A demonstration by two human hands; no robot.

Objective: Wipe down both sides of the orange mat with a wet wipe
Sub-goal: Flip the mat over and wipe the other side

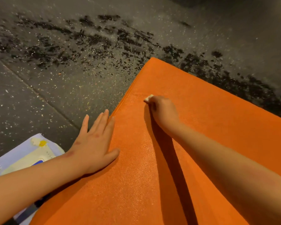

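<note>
- Dark grey speckled rubber floor (58, 82) fills the head view; a band of black blotchy patches runs across it from the upper left toward the right edge; a thin seam line crosses the floor diagonally at the left.
- Lying flat on that floor, the orange textured padded mat (193, 101) takes up the lower right of the view; its far corner points up toward the blotchy band; its left edge runs down toward the bottom of the frame.
- Right hand (163, 112) is stretched out over the mat near that left edge; its fingers are curled round a small white wet wipe (148, 97), only a bit of which peeps out past the knuckles, pressed against the mat's surface.
- Left hand (96, 142) lies flat with straight fingers spread; the thumb and palm rest on the mat, the fingertips reach over its left edge above the floor; it holds nothing.
- Just left of the left forearm, a white and pale-yellow soft packet (28, 155) with a yellow spot and a blue patch lies on the floor, partly hidden by the arm.
</note>
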